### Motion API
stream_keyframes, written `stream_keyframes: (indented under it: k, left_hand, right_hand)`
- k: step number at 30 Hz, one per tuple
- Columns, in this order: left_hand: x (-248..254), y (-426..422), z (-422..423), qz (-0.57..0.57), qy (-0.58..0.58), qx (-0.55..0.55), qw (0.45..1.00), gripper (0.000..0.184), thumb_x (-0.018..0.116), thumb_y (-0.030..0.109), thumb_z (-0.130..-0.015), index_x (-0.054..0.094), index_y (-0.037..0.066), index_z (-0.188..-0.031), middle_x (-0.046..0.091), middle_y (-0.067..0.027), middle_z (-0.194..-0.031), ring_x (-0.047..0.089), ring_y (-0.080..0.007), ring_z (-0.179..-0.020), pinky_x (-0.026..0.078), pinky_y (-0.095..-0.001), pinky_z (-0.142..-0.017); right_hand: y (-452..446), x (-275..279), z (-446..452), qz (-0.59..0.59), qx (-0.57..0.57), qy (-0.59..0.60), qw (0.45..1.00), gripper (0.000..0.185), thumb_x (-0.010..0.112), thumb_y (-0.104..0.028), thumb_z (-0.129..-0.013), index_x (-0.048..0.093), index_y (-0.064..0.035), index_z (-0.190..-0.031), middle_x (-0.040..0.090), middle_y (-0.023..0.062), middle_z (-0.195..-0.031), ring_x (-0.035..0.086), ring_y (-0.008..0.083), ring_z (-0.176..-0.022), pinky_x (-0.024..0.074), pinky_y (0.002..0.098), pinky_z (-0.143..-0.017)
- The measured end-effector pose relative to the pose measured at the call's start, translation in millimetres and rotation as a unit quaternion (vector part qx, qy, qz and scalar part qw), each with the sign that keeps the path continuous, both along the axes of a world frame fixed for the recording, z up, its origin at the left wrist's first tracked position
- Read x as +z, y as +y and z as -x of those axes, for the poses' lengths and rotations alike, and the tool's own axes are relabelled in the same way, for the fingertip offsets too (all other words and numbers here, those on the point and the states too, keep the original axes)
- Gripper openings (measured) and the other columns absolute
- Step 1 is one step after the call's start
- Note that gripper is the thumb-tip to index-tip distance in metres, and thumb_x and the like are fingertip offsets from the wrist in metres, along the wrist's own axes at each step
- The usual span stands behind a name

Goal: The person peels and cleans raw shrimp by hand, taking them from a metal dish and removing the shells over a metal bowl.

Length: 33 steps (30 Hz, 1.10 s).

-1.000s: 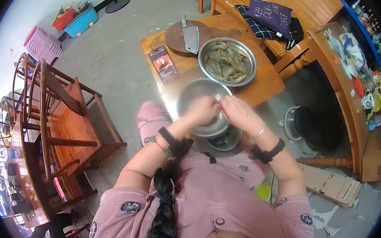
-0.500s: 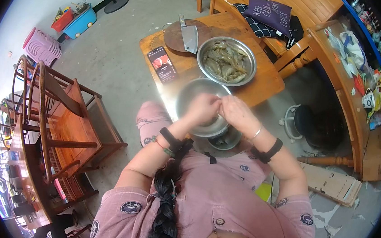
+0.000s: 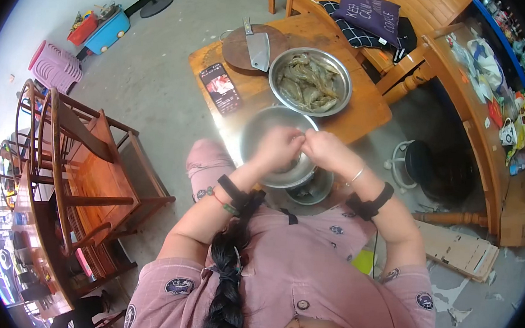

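Observation:
My left hand (image 3: 278,146) and my right hand (image 3: 326,149) meet fingertip to fingertip over a shiny metal bowl (image 3: 254,126). Both are closed in a pinch on what looks like a shrimp, mostly hidden behind the fingers. Just beyond them, a second metal bowl (image 3: 346,91) holds many raw grey-green shrimp (image 3: 308,82). Under the near rim of the first bowl, lower down, a smaller container (image 3: 316,195) shows in part; its contents are unclear.
A wooden table (image 3: 367,114) carries the shrimp bowl, a phone (image 3: 220,89) with a lit screen, and a round chopping board (image 3: 233,52) with a cleaver (image 3: 258,51) on it. A black-seated stool (image 3: 417,165) stands at right, wooden chairs (image 3: 99,143) at left.
Both hands stay pinched together over the bowl, with only slight finger movement. The view has shifted a little; the picture on the phone screen differs.

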<state>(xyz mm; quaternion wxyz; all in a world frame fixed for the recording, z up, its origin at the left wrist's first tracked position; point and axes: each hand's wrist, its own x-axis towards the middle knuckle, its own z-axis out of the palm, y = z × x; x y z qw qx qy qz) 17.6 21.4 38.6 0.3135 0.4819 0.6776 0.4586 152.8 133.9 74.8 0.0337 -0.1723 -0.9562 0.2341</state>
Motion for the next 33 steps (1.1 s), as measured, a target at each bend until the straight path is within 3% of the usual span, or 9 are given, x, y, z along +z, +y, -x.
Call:
stream_keyframes:
  k: [6,9,11,14,16,18,19,22,33]
  left_hand:
    - [10.6,-6.9,-1.9,-0.073,0.064,-0.008,0.995,0.020,0.061,0.008,-0.089,0.066,-0.006,-0.102,0.065,-0.0117,-0.071,0.062,-0.0146,-0.057,0.048,-0.0285,-0.054]
    - [15.1,-8.8,-1.0,-0.133,0.140,-0.004,0.981,0.020,0.064,0.008,-0.086,0.066,-0.004,-0.101,0.065,-0.0154,-0.073,0.062,-0.0228,-0.060,0.048,-0.0323,-0.056]
    - [19.5,-9.5,-1.1,-0.155,0.179,-0.007,0.971,0.020,0.066,0.008,-0.084,0.066,-0.004,-0.100,0.064,-0.0169,-0.075,0.062,-0.0270,-0.062,0.048,-0.0343,-0.057]
    - [20.3,-6.2,-1.7,-0.182,0.188,0.007,0.965,0.020,0.066,0.009,-0.083,0.066,-0.004,-0.099,0.064,-0.0172,-0.074,0.060,-0.0307,-0.065,0.048,-0.0366,-0.060]
    - [17.7,-4.3,-1.0,-0.173,0.183,0.027,0.967,0.018,0.065,0.007,-0.084,0.066,-0.004,-0.099,0.064,-0.0158,-0.074,0.061,-0.0283,-0.063,0.048,-0.0352,-0.059]
    - [15.9,-3.9,-0.3,-0.141,0.153,0.021,0.978,0.017,0.063,0.007,-0.087,0.066,-0.003,-0.100,0.064,-0.0118,-0.071,0.061,-0.0214,-0.061,0.048,-0.0314,-0.057]
    - [13.8,-3.7,-0.6,-0.132,0.119,0.034,0.983,0.017,0.062,0.008,-0.089,0.066,-0.004,-0.101,0.064,-0.0093,-0.070,0.061,-0.0168,-0.060,0.047,-0.0290,-0.057]
    - [6.9,-1.4,0.1,-0.126,0.081,0.043,0.988,0.019,0.061,0.009,-0.092,0.065,-0.006,-0.103,0.064,-0.0049,-0.069,0.059,-0.0076,-0.061,0.046,-0.0233,-0.055]
    - [28.3,-4.7,-11.3,-0.151,0.123,0.073,0.978,0.021,0.068,0.010,-0.086,0.067,-0.005,-0.100,0.065,-0.0120,-0.072,0.061,-0.0161,-0.062,0.047,-0.0278,-0.057]
  right_hand:
    - [15.3,-1.8,-1.1,0.130,0.052,0.014,0.990,0.032,0.048,-0.027,-0.092,0.058,0.0025,-0.082,0.062,0.0237,-0.070,0.062,0.0378,-0.065,0.0486,0.0459,-0.060]
    - [19.8,-6.9,-1.1,0.373,-0.020,-0.032,0.927,0.029,0.043,-0.023,-0.095,0.055,0.0000,-0.084,0.056,0.0109,-0.063,0.055,0.0217,-0.055,0.0447,0.0359,-0.051]
    - [21.1,3.0,-4.6,0.645,-0.073,-0.067,0.758,0.024,0.040,-0.021,-0.096,0.053,-0.0032,-0.087,0.047,0.0002,-0.063,0.045,0.0099,-0.053,0.0380,0.0273,-0.047]
    - [16.8,15.1,-5.8,0.664,-0.076,-0.053,0.742,0.020,0.040,-0.020,-0.097,0.052,-0.0061,-0.091,0.043,-0.0031,-0.065,0.041,0.0078,-0.052,0.0346,0.0244,-0.046]
    - [16.2,11.4,-4.3,0.597,-0.054,-0.030,0.800,0.021,0.043,-0.020,-0.095,0.052,-0.0021,-0.091,0.051,0.0049,-0.065,0.050,0.0168,-0.054,0.0406,0.0312,-0.049]
    - [12.4,12.7,-3.5,0.192,-0.033,0.058,0.979,0.023,0.048,-0.022,-0.094,0.051,0.0008,-0.093,0.056,0.0121,-0.072,0.056,0.0219,-0.065,0.0447,0.0374,-0.059]
    - [11.5,17.1,-3.6,0.166,-0.042,0.062,0.983,0.025,0.052,-0.022,-0.092,0.048,0.0024,-0.096,0.060,0.0202,-0.081,0.061,0.0347,-0.074,0.0466,0.0461,-0.067]
    - [6.5,17.5,-2.8,0.016,-0.004,0.110,0.994,0.026,0.057,-0.021,-0.088,0.049,0.0031,-0.087,0.060,0.0231,-0.076,0.061,0.0417,-0.076,0.0486,0.0476,-0.065]
    - [0.9,29.0,-8.1,-0.070,0.049,0.112,0.990,0.026,0.059,-0.021,-0.088,0.047,0.0020,-0.084,0.059,0.0223,-0.069,0.063,0.0390,-0.072,0.0503,0.0462,-0.062]
